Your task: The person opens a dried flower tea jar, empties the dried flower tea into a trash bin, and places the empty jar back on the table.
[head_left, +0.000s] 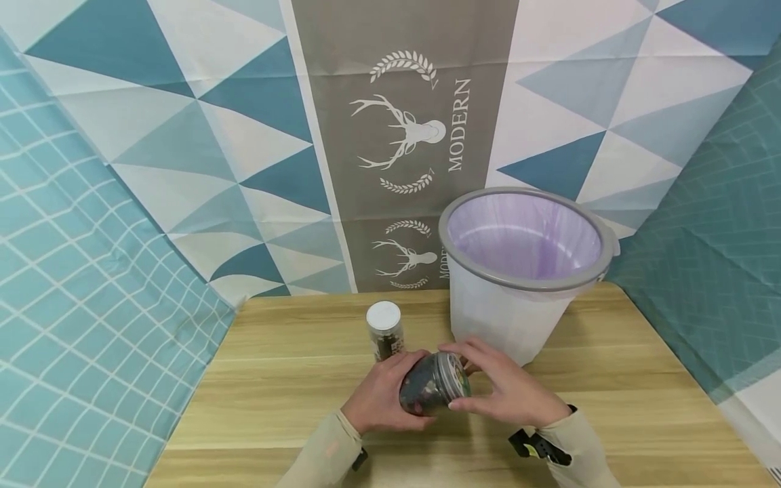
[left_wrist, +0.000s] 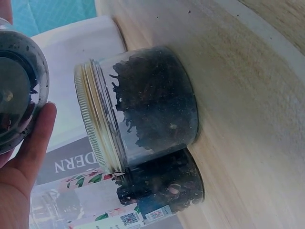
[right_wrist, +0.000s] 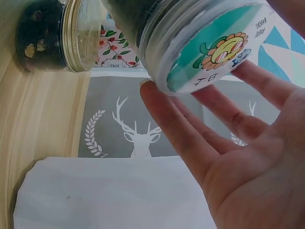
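My left hand (head_left: 390,393) grips a clear jar (head_left: 421,388) of dark contents, tipped on its side above the table. The jar's base faces the left wrist camera. My right hand (head_left: 503,386) holds the jar's lid (head_left: 454,376) by its rim, thumb and fingers on opposite sides. A flower cartoon sticker (right_wrist: 221,50) covers the lid's top. Close by stands a jar with a gold ridged lid (left_wrist: 100,119), full of dark dried pieces; it is hidden in the head view. Beside it is a taller clear jar with a white cap (head_left: 384,316) and floral label.
A white bin (head_left: 500,312) with a grey rim and purplish inside stands at the back right, just behind my right hand. The wooden table (head_left: 274,400) meets a patterned cloth backdrop (head_left: 390,135) at its back edge. Blue cloths (head_left: 73,271) hang at the sides.
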The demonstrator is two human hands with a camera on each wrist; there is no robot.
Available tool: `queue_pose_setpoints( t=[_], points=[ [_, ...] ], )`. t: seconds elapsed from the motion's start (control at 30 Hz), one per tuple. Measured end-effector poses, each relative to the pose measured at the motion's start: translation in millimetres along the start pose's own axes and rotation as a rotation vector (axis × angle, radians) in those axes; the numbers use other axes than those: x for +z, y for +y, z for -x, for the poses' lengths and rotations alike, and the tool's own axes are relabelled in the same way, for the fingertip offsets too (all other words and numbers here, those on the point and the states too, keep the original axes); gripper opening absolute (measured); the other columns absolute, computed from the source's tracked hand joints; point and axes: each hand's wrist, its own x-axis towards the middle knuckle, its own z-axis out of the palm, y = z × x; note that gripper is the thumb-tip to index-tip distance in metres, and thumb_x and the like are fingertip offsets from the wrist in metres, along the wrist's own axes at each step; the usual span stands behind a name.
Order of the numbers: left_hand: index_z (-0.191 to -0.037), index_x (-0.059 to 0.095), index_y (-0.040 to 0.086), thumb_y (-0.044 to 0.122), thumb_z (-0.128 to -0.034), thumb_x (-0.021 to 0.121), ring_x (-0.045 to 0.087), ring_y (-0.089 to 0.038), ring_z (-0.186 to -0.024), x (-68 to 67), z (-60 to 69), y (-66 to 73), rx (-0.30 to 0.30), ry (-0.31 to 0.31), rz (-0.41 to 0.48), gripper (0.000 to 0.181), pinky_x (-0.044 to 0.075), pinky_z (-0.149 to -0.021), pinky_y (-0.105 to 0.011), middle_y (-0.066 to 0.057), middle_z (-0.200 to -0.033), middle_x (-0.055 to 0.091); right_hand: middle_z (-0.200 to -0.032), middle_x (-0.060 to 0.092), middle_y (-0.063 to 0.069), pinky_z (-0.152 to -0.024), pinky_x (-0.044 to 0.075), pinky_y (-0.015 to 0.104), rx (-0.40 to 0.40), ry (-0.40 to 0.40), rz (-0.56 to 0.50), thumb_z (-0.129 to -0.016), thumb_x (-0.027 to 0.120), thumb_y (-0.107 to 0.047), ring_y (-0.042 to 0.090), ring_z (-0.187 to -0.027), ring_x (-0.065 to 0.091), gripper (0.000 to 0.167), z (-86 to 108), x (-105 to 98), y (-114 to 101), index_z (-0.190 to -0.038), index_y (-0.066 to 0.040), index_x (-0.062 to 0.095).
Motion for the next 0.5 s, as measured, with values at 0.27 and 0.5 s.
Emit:
queue_pose_setpoints(
  t=[0.27, 0.5],
  points=[
    [-0.146, 0.051, 0.020, 0.042, -0.0685, 0.093, 0.064, -0.008, -0.109, -2.0, -1.4, -0.5, -0.051, -0.041, 0.049, 0.091, 0.057, -0.090, -0.028, 0.004, -0.129, 0.066, -0.140, 0.053, -0.011, -0.098, 0.056, 0.051, -0.039, 0.030, 0.030, -0.081, 0.086, -0.044, 0.012, -0.123, 0.058, 0.080, -1.3, -3.3, -0.6, -0.150, -0.036, 0.048],
    [-0.145, 0.052, 0.020, 0.045, -0.0688, 0.093, 0.065, -0.007, -0.108, -2.1, -1.9, 0.3, -0.037, -0.021, 0.040, 0.090, 0.058, -0.089, -0.028, 0.004, -0.128, 0.067, -0.143, 0.051, -0.010, -0.099, 0.055, 0.052, -0.020, 0.030, -0.004, -0.081, 0.085, -0.045, 0.014, -0.125, 0.057, 0.081, 1.2, -5.9, -1.5, -0.151, -0.037, 0.046]
  ],
)
